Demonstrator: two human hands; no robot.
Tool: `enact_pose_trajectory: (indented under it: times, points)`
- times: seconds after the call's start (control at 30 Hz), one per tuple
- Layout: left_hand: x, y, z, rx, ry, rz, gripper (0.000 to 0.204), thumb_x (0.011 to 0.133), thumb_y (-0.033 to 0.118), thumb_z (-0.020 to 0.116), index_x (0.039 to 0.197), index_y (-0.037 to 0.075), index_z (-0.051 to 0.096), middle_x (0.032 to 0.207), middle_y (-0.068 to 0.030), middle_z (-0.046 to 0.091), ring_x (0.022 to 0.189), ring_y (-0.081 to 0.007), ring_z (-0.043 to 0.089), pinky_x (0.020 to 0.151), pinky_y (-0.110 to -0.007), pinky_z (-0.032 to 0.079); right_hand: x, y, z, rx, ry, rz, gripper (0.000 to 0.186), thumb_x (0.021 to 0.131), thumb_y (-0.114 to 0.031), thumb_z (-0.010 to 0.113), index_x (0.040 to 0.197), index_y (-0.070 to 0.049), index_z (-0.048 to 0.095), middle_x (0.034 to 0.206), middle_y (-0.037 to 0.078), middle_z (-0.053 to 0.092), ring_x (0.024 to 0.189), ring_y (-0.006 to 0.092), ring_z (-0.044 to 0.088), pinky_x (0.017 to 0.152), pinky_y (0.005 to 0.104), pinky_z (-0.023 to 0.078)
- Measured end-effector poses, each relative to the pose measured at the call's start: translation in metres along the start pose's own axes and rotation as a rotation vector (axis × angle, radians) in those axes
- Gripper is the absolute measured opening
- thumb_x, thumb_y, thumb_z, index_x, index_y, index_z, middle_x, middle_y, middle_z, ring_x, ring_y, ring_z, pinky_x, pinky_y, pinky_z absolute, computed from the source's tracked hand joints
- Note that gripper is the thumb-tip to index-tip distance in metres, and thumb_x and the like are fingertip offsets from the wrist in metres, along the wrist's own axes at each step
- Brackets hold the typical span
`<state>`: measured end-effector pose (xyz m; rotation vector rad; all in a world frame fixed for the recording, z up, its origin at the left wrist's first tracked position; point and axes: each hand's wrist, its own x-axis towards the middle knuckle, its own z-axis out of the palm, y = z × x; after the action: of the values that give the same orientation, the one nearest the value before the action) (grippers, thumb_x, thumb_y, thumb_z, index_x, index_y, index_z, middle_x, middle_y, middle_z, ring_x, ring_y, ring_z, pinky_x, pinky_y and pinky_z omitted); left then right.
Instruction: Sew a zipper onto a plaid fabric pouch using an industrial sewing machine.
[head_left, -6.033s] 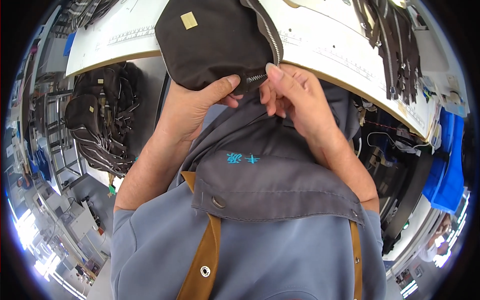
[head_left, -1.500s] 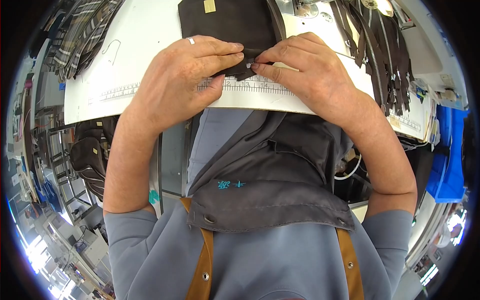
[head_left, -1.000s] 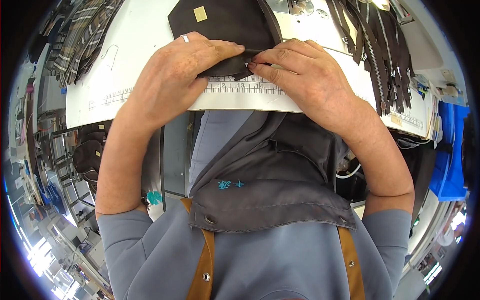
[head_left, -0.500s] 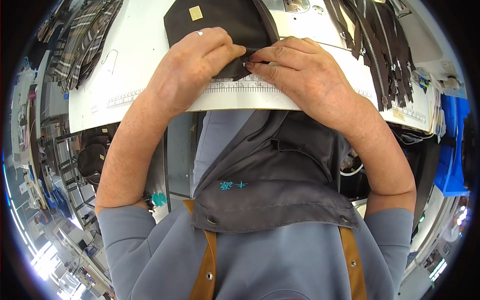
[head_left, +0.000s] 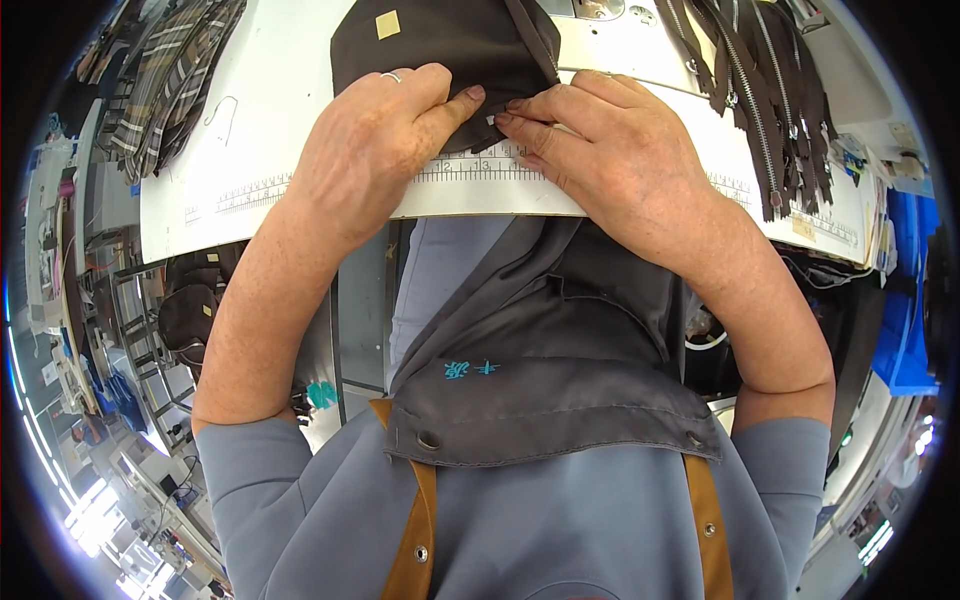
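Observation:
A dark brown fabric piece (head_left: 450,45) lies on the white table near its front edge, with a small pale yellow tag (head_left: 387,24) on its face. What looks like a zipper (head_left: 552,66) runs along its right edge. My left hand (head_left: 365,145) rests on the piece's left near corner, fingers curled over the cloth and thumb along it. With thumb and forefinger, my right hand (head_left: 625,145) pinches the near right corner, where a tiny whitish bit (head_left: 491,120) shows by the fingertips. The undersides of both hands' fingers are hidden.
Ruler scales (head_left: 465,168) line the front of the white table (head_left: 250,140). Several brown zippers (head_left: 765,105) hang at the right; plaid cloth strips (head_left: 175,90) lie at the left. A metal machine plate (head_left: 590,8) sits at the back. A blue bin (head_left: 910,320) stands far right.
My left thumb has drawn back left, widening the gap to my right fingertips. The near corner of the cloth lies flatter. My right hand keeps its pinch.

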<state>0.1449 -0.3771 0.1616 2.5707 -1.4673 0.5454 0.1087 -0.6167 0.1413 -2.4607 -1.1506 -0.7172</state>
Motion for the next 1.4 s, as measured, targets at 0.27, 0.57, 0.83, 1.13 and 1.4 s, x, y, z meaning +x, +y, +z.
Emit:
enact_pose_trajectory:
  times: [0.27, 0.57, 0.83, 1.13, 1.4]
  points:
    - [-0.005, 0.018, -0.003, 0.105, 0.024, -0.072, 0.03, 0.086, 0.003, 0.063, 0.114, 0.0, 0.071, 0.098, -0.0053, 0.061, 0.087, -0.0228, 0.063, 0.08, -0.035, 0.051, 0.003, -0.006, -0.002, -0.031, -0.02, 0.004, 0.018, 0.082, -0.012, 0.072, 0.097, -0.003, 0.075, 0.089, 0.004, 0.064, 0.087, 0.0187, 0.062, 0.077, 0.0327, 0.055]
    - [-0.018, 0.015, 0.0, -0.063, 0.033, -0.106, 0.032, 0.084, 0.001, 0.062, 0.113, 0.004, 0.073, 0.121, -0.0087, 0.07, 0.105, -0.0251, 0.07, 0.087, -0.034, 0.059, 0.005, -0.003, -0.006, 0.004, -0.021, -0.024, 0.021, 0.082, -0.014, 0.073, 0.099, -0.002, 0.075, 0.089, 0.004, 0.063, 0.087, 0.0189, 0.062, 0.078, 0.0323, 0.055]
    - [-0.016, 0.015, -0.003, -0.151, 0.031, -0.194, 0.038, 0.081, -0.008, 0.062, 0.114, 0.006, 0.075, 0.117, -0.0094, 0.074, 0.107, -0.0243, 0.072, 0.09, -0.033, 0.06, 0.004, -0.008, -0.004, -0.039, -0.042, 0.009, 0.023, 0.08, -0.015, 0.074, 0.098, -0.001, 0.074, 0.086, 0.004, 0.06, 0.085, 0.0179, 0.061, 0.076, 0.0315, 0.055]
    - [-0.014, 0.014, 0.001, -0.137, 0.082, -0.174, 0.037, 0.081, -0.01, 0.061, 0.112, 0.005, 0.076, 0.115, -0.0106, 0.074, 0.108, -0.0248, 0.072, 0.091, -0.034, 0.06, 0.006, -0.014, -0.005, -0.096, -0.067, -0.01, 0.029, 0.076, -0.02, 0.077, 0.096, 0.001, 0.073, 0.086, 0.005, 0.057, 0.084, 0.0173, 0.059, 0.073, 0.0298, 0.053]
    - [-0.016, 0.026, 0.001, -0.154, 0.104, -0.249, 0.03, 0.082, -0.003, 0.069, 0.11, 0.004, 0.076, 0.114, -0.0113, 0.074, 0.106, -0.0256, 0.073, 0.09, -0.033, 0.06, 0.008, -0.017, -0.003, -0.12, -0.061, -0.01, 0.026, 0.074, -0.019, 0.077, 0.089, 0.002, 0.071, 0.085, 0.006, 0.057, 0.083, 0.0179, 0.059, 0.072, 0.0308, 0.052]
